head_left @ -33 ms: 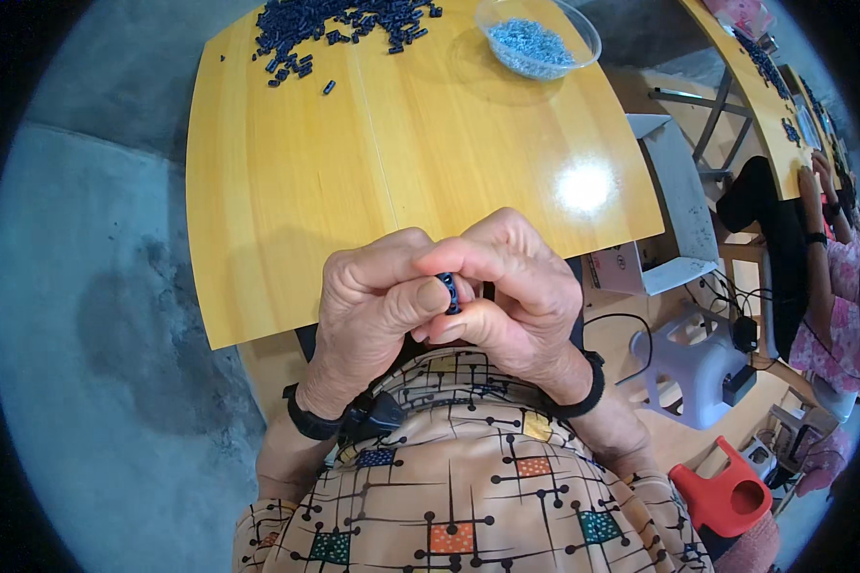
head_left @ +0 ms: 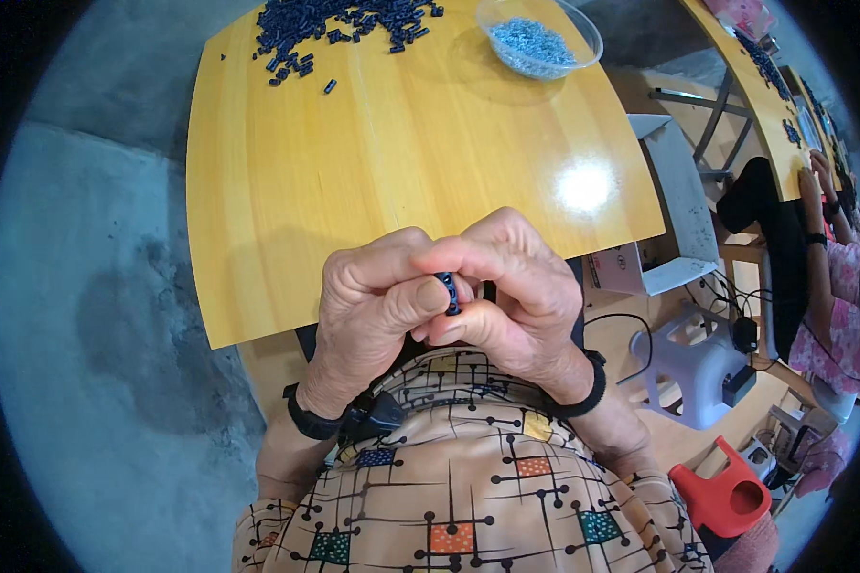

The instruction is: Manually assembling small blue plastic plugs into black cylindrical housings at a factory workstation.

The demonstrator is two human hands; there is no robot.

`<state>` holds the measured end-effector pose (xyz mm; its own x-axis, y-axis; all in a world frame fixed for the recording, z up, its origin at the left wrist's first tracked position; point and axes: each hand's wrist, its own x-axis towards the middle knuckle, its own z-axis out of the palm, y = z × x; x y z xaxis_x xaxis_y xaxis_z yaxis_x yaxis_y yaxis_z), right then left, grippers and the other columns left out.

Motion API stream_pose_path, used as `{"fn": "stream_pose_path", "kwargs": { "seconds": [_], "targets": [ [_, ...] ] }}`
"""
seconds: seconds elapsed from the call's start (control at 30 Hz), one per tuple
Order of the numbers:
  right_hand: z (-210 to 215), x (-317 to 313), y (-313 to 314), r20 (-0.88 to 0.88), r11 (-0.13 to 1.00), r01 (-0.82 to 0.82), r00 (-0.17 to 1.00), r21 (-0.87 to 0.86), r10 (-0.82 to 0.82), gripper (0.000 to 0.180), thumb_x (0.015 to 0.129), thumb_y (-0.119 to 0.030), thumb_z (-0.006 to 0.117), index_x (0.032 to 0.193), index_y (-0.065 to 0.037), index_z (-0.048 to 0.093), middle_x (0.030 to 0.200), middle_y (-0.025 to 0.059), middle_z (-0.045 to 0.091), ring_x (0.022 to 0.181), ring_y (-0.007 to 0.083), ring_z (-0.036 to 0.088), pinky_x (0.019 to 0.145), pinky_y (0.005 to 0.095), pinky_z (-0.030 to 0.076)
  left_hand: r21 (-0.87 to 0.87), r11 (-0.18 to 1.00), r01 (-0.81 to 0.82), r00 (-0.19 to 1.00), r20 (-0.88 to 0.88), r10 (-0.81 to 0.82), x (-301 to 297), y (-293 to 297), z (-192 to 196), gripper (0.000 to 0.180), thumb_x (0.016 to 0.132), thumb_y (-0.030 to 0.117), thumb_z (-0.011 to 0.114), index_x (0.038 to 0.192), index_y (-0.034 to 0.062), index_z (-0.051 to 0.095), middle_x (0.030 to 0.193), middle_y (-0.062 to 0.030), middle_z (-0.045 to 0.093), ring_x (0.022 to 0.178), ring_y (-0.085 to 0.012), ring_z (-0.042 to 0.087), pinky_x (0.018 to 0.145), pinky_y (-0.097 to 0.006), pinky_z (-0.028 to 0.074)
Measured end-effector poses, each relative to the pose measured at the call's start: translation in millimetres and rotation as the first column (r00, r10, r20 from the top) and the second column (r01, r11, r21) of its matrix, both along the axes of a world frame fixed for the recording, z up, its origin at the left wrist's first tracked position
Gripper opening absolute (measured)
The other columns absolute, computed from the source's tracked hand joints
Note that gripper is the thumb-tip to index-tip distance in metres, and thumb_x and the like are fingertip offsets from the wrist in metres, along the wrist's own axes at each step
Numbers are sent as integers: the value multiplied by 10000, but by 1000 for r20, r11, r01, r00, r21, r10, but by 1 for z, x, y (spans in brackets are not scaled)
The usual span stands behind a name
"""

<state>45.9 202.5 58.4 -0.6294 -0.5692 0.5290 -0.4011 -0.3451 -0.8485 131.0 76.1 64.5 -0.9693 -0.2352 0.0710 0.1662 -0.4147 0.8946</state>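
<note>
At the frame's centre, the left hand (head_left: 373, 306) and right hand (head_left: 516, 296) meet, both pinching one small dark blue part (head_left: 448, 292), its long axis upright, just below the tabletop (head_left: 401, 153) edge.

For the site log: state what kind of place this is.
Probably a small assembly workshop: a wooden table with a pile of small dark parts, a clear bowl of metal bits, and another person working nearby.

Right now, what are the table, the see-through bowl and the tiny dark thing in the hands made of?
The table looks like varnished wood or laminate: yellow grain, glossy glare spot. The bowl seems clear plastic, maybe glass; its grey contents show through. The small dark piece, pinched by the left hand and right hand, looks like matte plastic.
</note>
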Motion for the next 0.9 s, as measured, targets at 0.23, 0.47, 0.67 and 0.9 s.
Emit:
{"fn": "stream_pose_path", "kwargs": {
  "seconds": [0.23, 0.47, 0.67, 0.9],
  "targets": [
    [1, -9, -2, -138, 997, -62, 988, 54, 69, 553, 640, -362, 773, 1043, 2, 671, 813, 22, 586, 708, 116, 506, 632, 236, 404, 62, 998, -4, 1000, 9, 3, 0, -3, -1, 217, 812, 186, 711, 869, -20, 680, 776, -58, 615, 590, -76, 517, 510, -196, 397],
    [-9, -19, -12, -299, 1000, -24, 954, -16, 19, 496, 803, -424, 666, 1013, 25, 647, 1020, 140, 591, 962, 246, 561, 828, 332, 447, 70, 997, -9, 999, 42, 6, -1, 1, -5, 191, 828, 188, 700, 877, 4, 683, 797, -50, 630, 648, -85, 541, 552, -209, 425],
    [-15, -2, -26, 72, 971, -192, 976, -144, 204, 488, 890, -430, 544, 1089, 16, 556, 1032, 114, 579, 977, 287, 549, 910, 373, 399, 212, 975, -68, 997, 59, 57, -4, 8, -5, 215, 848, 232, 682, 854, 17, 674, 813, -39, 638, 700, -93, 556, 589, -218, 439],
    [-11, -1, -28, 103, 958, -220, 965, -182, 241, 494, 903, -477, 495, 1034, -4, 549, 986, 111, 577, 954, 275, 543, 885, 356, 394, 231, 967, -106, 992, 85, 88, -3, 15, 3, 232, 820, 256, 706, 846, 28, 673, 810, -35, 639, 702, -98, 564, 561, -212, 431]
  ]
}}
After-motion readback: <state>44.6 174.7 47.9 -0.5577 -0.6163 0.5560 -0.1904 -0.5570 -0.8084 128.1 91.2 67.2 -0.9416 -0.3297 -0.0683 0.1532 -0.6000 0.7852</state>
